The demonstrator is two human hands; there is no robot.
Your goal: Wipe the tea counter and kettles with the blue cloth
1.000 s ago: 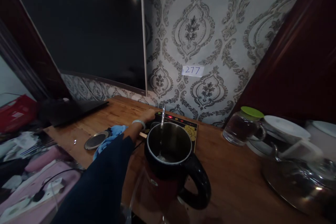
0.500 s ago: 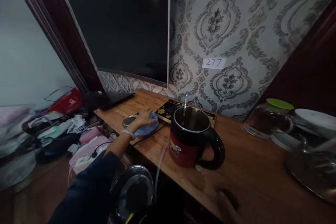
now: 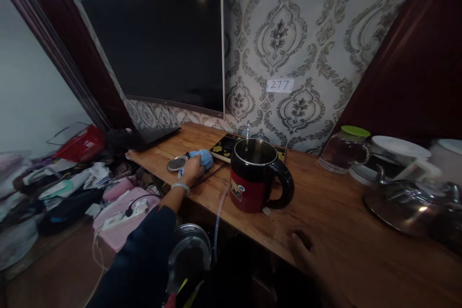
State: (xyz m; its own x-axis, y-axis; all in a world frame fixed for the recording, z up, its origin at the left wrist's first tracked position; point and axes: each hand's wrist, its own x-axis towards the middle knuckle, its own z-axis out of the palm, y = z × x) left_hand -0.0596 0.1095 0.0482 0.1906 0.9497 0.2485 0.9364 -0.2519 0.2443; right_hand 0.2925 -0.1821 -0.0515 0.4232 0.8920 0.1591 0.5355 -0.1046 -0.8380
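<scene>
My left hand (image 3: 192, 169) is closed on a bunched blue cloth (image 3: 206, 158) at the table's front left. Beside it lies a small round metal-rimmed lid (image 3: 176, 163). A large red and black electric kettle (image 3: 247, 191) stands lidless, its handle to the right. Behind or over its rim shows a thin shiny spout (image 3: 248, 130). My right hand (image 3: 306, 250) is low in front of the kettle, in shadow, with a gap between thumb and fingers and nothing seen in it.
A black panel with gold flowers (image 3: 224, 147) sits behind the kettle. A glass jug with green lid (image 3: 341, 154), white bowl (image 3: 400, 147) and steel teapot (image 3: 415, 202) stand to the right. A clear hose (image 3: 217, 221) hangs over the front edge near a round vessel (image 3: 190, 250).
My left hand has gone from lying flat over the spread blue cloth to gripping it in a bunch. The camera view has shifted, and my right hand shows more clearly.
</scene>
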